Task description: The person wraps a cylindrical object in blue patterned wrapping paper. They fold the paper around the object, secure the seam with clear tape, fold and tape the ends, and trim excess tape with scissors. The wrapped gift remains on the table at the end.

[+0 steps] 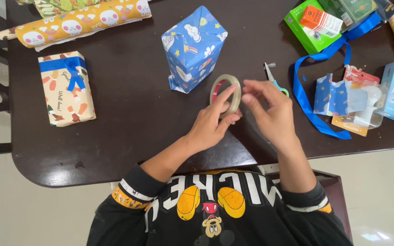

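the roll of clear tape (225, 94) stands on edge above the dark table (128, 136), just in front of the blue wrapped box (194, 48), on the side toward the person. the left hand (213, 123) grips it: the thumb is pressed against the lower rim and the forefinger lies up across the open face of the ring, so the roll sits pinched between those fingers (228, 96), with the rest of the hand curled below it. the right hand (270, 111) is just to the right of the roll, its fingertips drawn together at the roll's right edge; whether they pinch a tape end or only touch the rim cannot be told, since that part is blurred. small scissors (275, 81) with a blue handle lie to the right of the blue wrapped box, just beyond the right hand's knuckles. further right of the box a long blue ribbon (313, 86) loops over the table. well to the left of the blue wrapped box lies a cream wrapped parcel (67, 89) tied with a blue bow, and behind that a roll of yellow wrapping paper (76, 20).
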